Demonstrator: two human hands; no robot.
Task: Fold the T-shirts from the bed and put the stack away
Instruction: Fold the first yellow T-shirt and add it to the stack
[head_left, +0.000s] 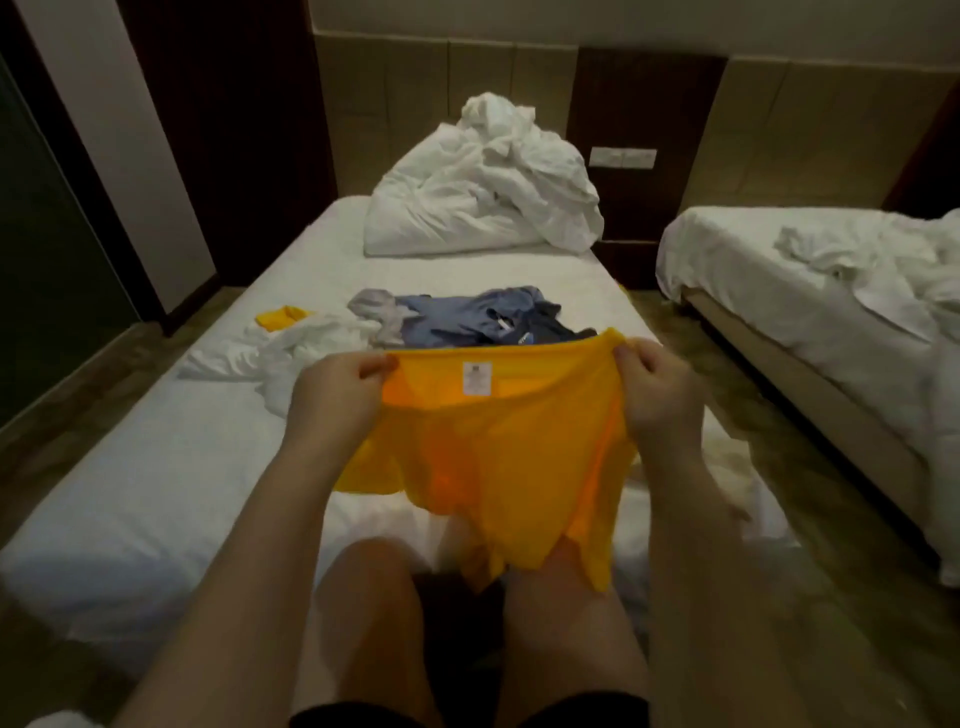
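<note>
My left hand (337, 389) and right hand (654, 384) each pinch the top edge of the yellow T-shirt (498, 447), held up over the near end of the bed (156, 493), its bottom drooping onto my knees. I'd hold both pinches level and taut, then lay it flat on bare sheet, short of the unfolded shirts (467, 317) mid-bed
</note>
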